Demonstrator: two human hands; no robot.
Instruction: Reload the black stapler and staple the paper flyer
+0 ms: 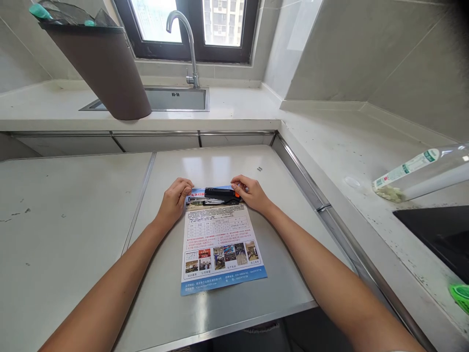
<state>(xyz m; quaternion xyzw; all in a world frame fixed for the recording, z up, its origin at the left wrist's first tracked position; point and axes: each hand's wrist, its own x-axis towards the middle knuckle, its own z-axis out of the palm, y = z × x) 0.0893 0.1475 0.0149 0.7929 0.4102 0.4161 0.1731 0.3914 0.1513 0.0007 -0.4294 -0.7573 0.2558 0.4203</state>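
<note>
A printed flyer (pixel 220 234) with a blue bottom band, small photos and a table lies flat on the white tabletop. Across its top rests a black stapler (pixel 220 192) with an orange part at its right end. My left hand (pixel 176 199) has its fingers closed at the flyer's upper left edge. At the upper right corner, my right hand (pixel 252 193) pinches the flyer beside the stapler's orange end. Whether its fingers also press on the stapler I cannot tell. Beyond the right hand lie small loose staples (pixel 259 169).
A brown bin (pixel 98 68) with a bag in it stands by the sink (pixel 179 100) and tap (pixel 190 49) on the far counter. On the right counter (pixel 330 137) are a clear plastic bottle (pixel 421 168), a black panel (pixel 439 234) and a green item (pixel 460 296).
</note>
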